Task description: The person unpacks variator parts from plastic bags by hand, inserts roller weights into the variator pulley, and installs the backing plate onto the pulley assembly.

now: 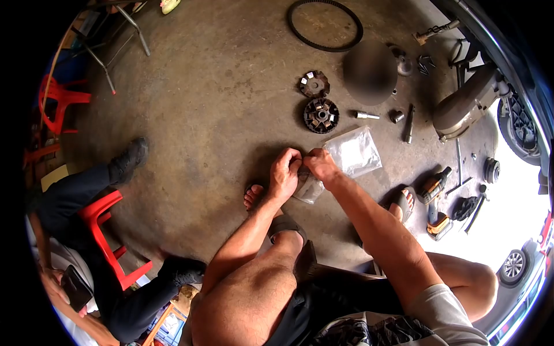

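My left hand (284, 175) and my right hand (322, 166) meet low over the concrete floor, fingers closed in a pinch. Between and below them hangs a small clear plastic bag (310, 190), gripped at its top by both hands. What is inside the bag is hard to make out. A larger clear plastic bag (358, 149) lies flat just beyond my right hand. Past my hands sit a round variator part with rollers (321, 115) and a ramp plate with white slide pieces (314, 84).
A drive belt (292, 26), a socket (397, 116), a ratchet (410, 124) and a cordless impact wrench (435, 196) lie on the floor. A scooter's engine case (467, 106) stands at right. A person sits at left near a red stool (109, 236), holding a dark phone or tablet (77, 288).
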A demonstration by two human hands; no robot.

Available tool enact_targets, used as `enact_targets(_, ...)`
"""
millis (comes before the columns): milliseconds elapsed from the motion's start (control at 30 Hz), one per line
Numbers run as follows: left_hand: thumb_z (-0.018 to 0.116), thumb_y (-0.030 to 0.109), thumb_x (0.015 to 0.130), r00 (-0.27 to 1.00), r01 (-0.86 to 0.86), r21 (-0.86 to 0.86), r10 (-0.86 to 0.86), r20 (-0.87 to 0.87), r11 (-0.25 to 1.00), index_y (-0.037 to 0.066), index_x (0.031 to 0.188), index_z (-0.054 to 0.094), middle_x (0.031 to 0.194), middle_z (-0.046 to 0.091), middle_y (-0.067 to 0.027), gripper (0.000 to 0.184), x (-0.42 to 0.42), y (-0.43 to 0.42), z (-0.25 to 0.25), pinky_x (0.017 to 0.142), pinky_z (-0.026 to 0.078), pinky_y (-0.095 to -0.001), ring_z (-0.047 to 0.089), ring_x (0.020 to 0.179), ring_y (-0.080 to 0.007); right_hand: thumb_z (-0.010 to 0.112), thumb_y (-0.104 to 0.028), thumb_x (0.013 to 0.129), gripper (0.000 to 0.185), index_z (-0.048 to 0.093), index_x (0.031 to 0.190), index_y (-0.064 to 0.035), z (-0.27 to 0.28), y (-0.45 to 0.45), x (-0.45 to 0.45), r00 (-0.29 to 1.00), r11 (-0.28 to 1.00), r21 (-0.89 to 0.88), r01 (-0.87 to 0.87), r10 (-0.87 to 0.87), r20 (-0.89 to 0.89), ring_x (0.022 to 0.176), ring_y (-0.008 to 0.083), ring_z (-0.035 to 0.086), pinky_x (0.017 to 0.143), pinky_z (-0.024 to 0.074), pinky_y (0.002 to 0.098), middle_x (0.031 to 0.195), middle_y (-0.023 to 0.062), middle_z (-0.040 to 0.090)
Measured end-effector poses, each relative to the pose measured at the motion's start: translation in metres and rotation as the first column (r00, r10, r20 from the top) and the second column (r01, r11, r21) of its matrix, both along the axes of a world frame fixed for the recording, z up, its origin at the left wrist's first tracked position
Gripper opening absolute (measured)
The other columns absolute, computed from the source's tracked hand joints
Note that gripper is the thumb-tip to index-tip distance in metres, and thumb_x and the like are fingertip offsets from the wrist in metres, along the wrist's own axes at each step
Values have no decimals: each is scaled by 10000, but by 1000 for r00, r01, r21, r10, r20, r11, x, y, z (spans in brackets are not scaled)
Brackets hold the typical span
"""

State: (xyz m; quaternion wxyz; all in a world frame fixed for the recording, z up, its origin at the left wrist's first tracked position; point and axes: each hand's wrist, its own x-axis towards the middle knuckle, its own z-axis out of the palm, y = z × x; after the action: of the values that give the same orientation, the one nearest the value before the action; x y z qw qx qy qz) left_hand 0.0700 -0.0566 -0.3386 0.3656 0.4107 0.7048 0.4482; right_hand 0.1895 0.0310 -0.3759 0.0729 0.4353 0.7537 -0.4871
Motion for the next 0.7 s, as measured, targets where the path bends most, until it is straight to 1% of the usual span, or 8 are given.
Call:
enact_targets(67, 584, -40, 858, 1000, -21, -18, 21, -2, 1000, 29, 939, 574, 837, 604, -126, 106, 1, -1, 0, 719, 486, -353, 599, 760, -266, 611, -110, 804, 227, 727, 985, -35, 4, 1, 2, 943, 904, 271, -331, 312, 114, 988, 310, 667, 825, 558, 329, 1027, 160, 683)
enact_targets(200, 577, -30, 883, 1000, -22, 48, 22, -18, 999, 28, 945, 572, 822, 601, -98, 85, 5, -3, 0, 715, 485, -336, 593, 753, -216, 557, -161, 873, 286, 690, 999, 58, 19, 0, -1, 926, 924, 183, -336, 289, 241, 990, 377, 668, 788, 551, 409, 1048, 257, 676)
enact_targets(233, 572, -18, 901, 997, -46, 17, 44, 70, 999, 30, 946, 569, 810, 592, -73, 65, 6, -4, 0, 710, 480, -320, 577, 749, -180, 564, -181, 876, 296, 682, 999, 61, 44, 0, 0, 986, 988, -60, 144, -138, 90, 963, 379, 673, 772, 545, 415, 1024, 267, 678)
enact_targets(267, 567, -7, 920, 985, -69, -14, 71, 158, 997, 31, 947, 566, 798, 584, -48, 47, 6, -2, 0, 705, 476, -305, 560, 745, -144, 572, -200, 879, 309, 675, 999, 65, 59, 0, 2, 825, 766, -340, 546, -562, 60, 937, 381, 679, 756, 538, 422, 1000, 277, 680)
enact_targets(300, 560, 32, 953, 970, -89, -6, 88, 226, 996, 35, 943, 561, 777, 555, -12, 11, 5, -3, -5, 696, 463, -278, 514, 740, -95, 578, -221, 874, 315, 668, 982, 61, 52, -5, 3, 855, 835, -258, 485, -515, -61, 878, 367, 683, 738, 531, 426, 941, 270, 683)
enact_targets(433, 566, 59, 969, 959, -103, -16, 104, 265, 995, 43, 941, 567, 772, 546, 17, 32, -5, -9, -24, 700, 455, -273, 486, 719, -84, 596, -244, 861, 328, 665, 995, 47, 46, -12, 10, 862, 831, -340, 441, -498, -99, 885, 375, 678, 747, 526, 433, 951, 254, 685)
enact_targets(600, 578, 44, 966, 885, -161, -21, 153, 440, 987, 46, 967, 569, 811, 583, 14, 10, -1, -14, -29, 786, 486, -254, 584, 840, -79, 684, -343, 801, 493, 596, 1115, 27, 45, -18, 23, 962, 971, -165, 172, -202, -184, 970, 398, 663, 796, 523, 449, 1028, 254, 677)
enact_targets(700, 566, 37, 973, 836, -172, -25, 159, 526, 985, 42, 988, 561, 873, 617, -13, 17, 0, -15, -22, 840, 502, -269, 630, 920, -112, 739, -384, 755, 605, 557, 1170, 16, 43, -21, 29, 998, 989, -145, -7, -2, -56, 989, 401, 657, 818, 522, 449, 1053, 258, 669)
